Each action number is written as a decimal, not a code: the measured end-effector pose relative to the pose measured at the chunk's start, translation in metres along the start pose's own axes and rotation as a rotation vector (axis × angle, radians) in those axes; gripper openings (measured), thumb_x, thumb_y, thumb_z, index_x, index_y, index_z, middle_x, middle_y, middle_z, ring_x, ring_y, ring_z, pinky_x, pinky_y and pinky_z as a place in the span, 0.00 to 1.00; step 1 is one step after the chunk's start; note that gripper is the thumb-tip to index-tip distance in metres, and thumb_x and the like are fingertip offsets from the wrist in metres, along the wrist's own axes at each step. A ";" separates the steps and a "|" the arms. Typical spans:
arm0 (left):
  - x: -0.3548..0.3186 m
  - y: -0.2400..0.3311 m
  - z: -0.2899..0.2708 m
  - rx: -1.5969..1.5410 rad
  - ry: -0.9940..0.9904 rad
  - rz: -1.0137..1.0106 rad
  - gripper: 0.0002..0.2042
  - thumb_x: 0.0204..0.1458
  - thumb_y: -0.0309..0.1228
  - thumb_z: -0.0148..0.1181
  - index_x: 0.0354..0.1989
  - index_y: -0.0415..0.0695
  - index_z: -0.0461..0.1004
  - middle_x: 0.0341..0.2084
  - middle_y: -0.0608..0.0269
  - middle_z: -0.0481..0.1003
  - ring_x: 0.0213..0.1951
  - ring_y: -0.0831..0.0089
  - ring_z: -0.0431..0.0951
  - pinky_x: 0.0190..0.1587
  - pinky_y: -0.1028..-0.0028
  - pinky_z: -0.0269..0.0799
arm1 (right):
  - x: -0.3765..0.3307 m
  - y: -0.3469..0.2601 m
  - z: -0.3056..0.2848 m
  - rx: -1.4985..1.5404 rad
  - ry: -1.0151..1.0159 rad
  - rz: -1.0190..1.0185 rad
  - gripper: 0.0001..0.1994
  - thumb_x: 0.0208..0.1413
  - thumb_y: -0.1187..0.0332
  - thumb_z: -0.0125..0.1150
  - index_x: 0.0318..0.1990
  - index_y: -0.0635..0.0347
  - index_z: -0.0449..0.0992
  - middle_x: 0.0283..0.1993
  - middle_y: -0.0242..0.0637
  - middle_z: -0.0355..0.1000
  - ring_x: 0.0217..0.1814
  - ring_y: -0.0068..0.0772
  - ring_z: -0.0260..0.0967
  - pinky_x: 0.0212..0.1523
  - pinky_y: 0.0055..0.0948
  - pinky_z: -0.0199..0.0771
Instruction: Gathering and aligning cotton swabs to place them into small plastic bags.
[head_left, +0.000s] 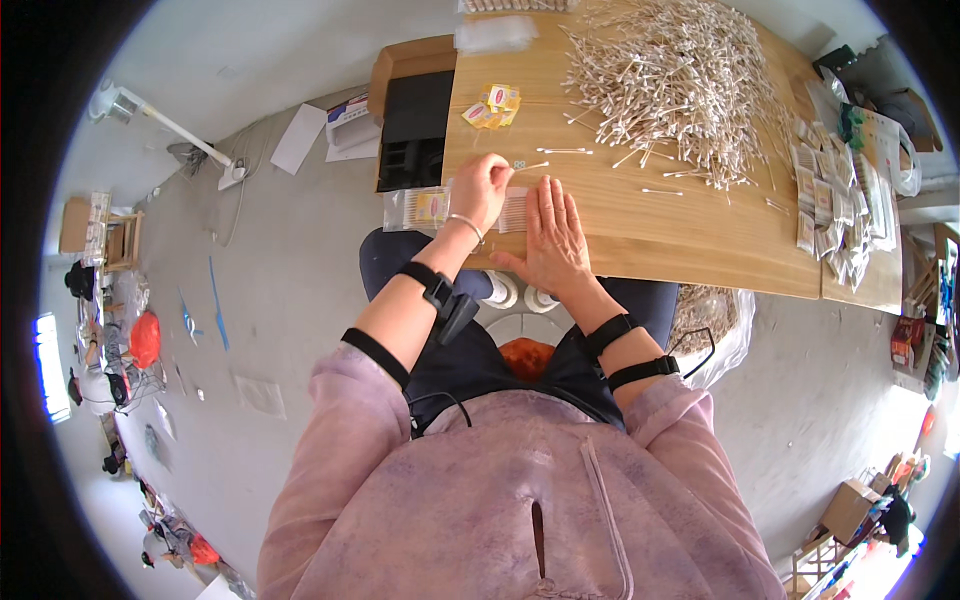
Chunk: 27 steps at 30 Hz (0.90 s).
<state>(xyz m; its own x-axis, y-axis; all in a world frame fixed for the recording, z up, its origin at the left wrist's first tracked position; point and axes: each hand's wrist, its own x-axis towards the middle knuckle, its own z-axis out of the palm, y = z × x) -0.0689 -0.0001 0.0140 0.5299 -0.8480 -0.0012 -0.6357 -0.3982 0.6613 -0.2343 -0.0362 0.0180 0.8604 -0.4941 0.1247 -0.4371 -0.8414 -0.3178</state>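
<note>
Pinching one cotton swab [531, 166] at its near end, left hand [481, 188] has the stick running rightward along table [680, 235], while right hand [553, 233] lies flat, open, just beside.

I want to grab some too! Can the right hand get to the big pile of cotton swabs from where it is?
Probably yes. The right hand lies flat on the wooden table, and the big pile of cotton swabs sits further back to its right. Only a few loose swabs lie on the bare wood between them; nothing blocks the way.
</note>
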 end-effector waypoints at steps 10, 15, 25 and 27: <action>-0.055 0.014 0.024 -0.790 0.135 0.073 0.30 0.65 0.48 0.36 0.66 0.34 0.51 0.64 0.48 0.57 0.66 0.63 0.55 0.67 0.69 0.47 | -0.002 0.006 0.012 0.007 0.096 -0.019 0.43 0.53 0.44 0.49 0.65 0.74 0.51 0.71 0.57 0.43 0.76 0.51 0.34 0.73 0.43 0.32; -0.046 0.009 0.023 -0.908 0.080 0.077 0.32 0.65 0.50 0.35 0.66 0.34 0.51 0.66 0.51 0.54 0.68 0.66 0.49 0.69 0.67 0.41 | -0.007 -0.005 0.012 -0.028 0.100 0.030 0.38 0.57 0.49 0.44 0.64 0.76 0.52 0.70 0.61 0.45 0.75 0.54 0.38 0.73 0.44 0.35; -0.049 0.007 0.022 -0.973 0.058 0.066 0.32 0.64 0.51 0.33 0.65 0.34 0.53 0.66 0.52 0.53 0.68 0.67 0.48 0.70 0.65 0.40 | -0.004 -0.013 0.016 0.025 0.114 0.080 0.38 0.55 0.50 0.44 0.63 0.77 0.54 0.70 0.61 0.44 0.76 0.54 0.35 0.73 0.44 0.31; -0.046 0.011 0.024 -0.895 0.102 0.064 0.31 0.65 0.50 0.33 0.64 0.33 0.55 0.65 0.51 0.56 0.67 0.66 0.52 0.68 0.66 0.45 | -0.003 -0.014 0.018 -0.008 0.116 0.086 0.37 0.56 0.51 0.43 0.63 0.77 0.54 0.70 0.61 0.44 0.75 0.54 0.35 0.73 0.44 0.31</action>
<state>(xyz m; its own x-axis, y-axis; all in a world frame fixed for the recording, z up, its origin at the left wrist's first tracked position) -0.1136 0.0268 0.0035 0.5827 -0.8072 0.0943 -0.0143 0.1059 0.9943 -0.2257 -0.0192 0.0056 0.7838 -0.5860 0.2055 -0.5105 -0.7964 -0.3241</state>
